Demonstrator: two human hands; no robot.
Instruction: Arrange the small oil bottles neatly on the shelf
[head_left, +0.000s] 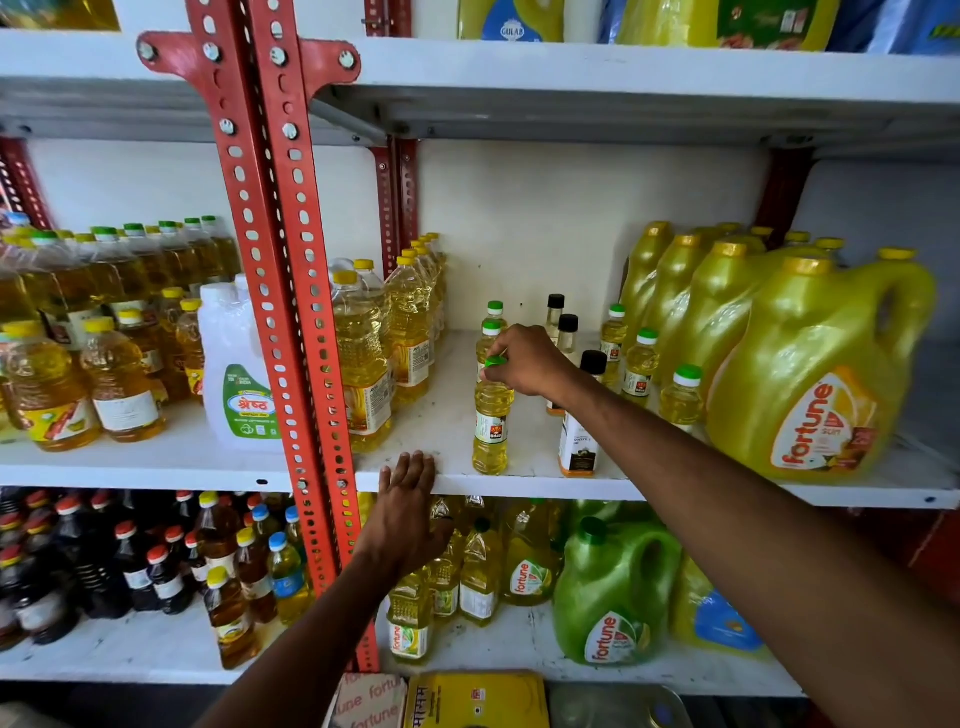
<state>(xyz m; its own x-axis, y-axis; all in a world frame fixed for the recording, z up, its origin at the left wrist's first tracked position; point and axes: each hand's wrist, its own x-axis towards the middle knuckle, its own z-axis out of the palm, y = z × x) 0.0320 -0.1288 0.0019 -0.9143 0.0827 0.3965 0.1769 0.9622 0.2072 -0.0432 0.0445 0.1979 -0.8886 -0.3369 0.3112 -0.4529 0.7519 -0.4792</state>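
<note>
A small green-capped oil bottle (490, 426) stands upright near the front edge of the middle shelf (447, 410). My right hand (524, 364) grips it by the cap from above. Two more green-capped small bottles (493, 319) stand in a line behind it. To the right stand three black-capped small bottles (576, 447), and further right three green-capped small bottles (641, 366) in a diagonal row. My left hand (408, 506) rests flat on the shelf's front lip, fingers spread, holding nothing.
Large yellow Fortune jugs (810, 374) fill the shelf's right side. Tall yellow-capped oil bottles (363, 364) stand at the left by the red slotted upright (291, 291). A white jug (236, 364) sits on the left bay. The lower shelf holds a green jug (613, 592) and several bottles.
</note>
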